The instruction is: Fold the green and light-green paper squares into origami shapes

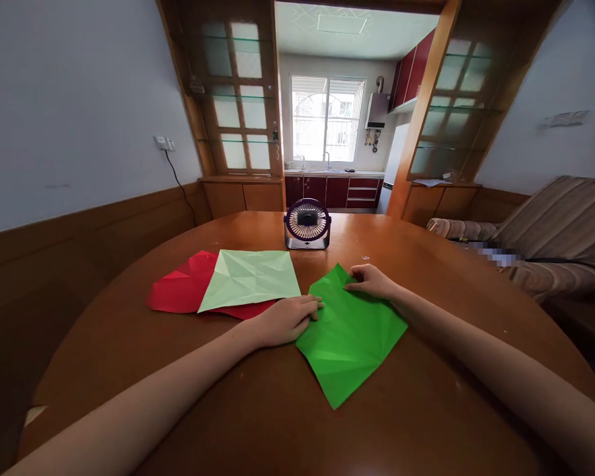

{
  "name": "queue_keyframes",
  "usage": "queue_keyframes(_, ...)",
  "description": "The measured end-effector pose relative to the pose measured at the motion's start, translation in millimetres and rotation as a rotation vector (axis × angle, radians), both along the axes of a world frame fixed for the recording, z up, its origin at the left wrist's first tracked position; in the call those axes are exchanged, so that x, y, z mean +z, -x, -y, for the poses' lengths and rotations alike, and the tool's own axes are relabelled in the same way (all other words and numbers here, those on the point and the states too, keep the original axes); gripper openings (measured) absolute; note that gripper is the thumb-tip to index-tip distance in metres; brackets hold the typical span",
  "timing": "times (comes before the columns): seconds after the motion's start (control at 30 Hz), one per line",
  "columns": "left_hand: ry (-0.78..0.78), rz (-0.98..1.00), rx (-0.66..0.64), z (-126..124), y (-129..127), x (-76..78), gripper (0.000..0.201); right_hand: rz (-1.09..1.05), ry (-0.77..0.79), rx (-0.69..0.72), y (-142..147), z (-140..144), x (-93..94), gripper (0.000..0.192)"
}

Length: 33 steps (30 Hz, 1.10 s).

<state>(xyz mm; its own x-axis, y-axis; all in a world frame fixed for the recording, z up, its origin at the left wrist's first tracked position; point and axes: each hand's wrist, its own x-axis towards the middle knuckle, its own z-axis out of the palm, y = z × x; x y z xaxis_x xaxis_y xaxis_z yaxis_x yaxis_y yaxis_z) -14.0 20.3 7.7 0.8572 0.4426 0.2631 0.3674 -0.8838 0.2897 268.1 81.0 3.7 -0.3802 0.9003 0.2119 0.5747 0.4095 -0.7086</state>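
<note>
Green paper (354, 347) is lying on the counter (248, 416) between my hands. My left hand (292, 317) is resting loosely outstretched on the edge beside it, gripping nothing; my right hand (371, 281) is pinching the edge at its fingertips. Steady left pressure and a light right pinch should be preventing slips and wrinkles.
</note>
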Motion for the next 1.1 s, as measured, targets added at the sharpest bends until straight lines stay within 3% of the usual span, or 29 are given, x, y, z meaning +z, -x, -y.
queue_keyframes(0.47, -0.119, -0.042, 0.041, 3, -2, 1.4, 0.030, 0.217, -0.478, 0.178, -8, 33, -9.9, 0.027)
queue_keyframes(0.67, -0.509, -0.158, 0.039, 4, -6, 3.1, 0.019, 0.373, -0.729, 0.213, -7, 40, -6.0, 0.027)
queue_keyframes(0.83, -0.761, -0.284, 0.050, 4, -11, 4.3, 0.016, 0.371, -0.754, 0.294, -5, 45, -3.2, 0.032)
queue_keyframes(0.97, -0.679, -0.301, 0.086, 5, -15, 6.2, 0.017, 0.395, -0.748, 0.378, -3, 44, -3.3, 0.029)
queue_keyframes(1.1, -0.494, -0.215, 0.224, 5, -24, 7.2, 0.013, 0.394, -0.740, 0.420, -3, 43, -3.3, 0.027)
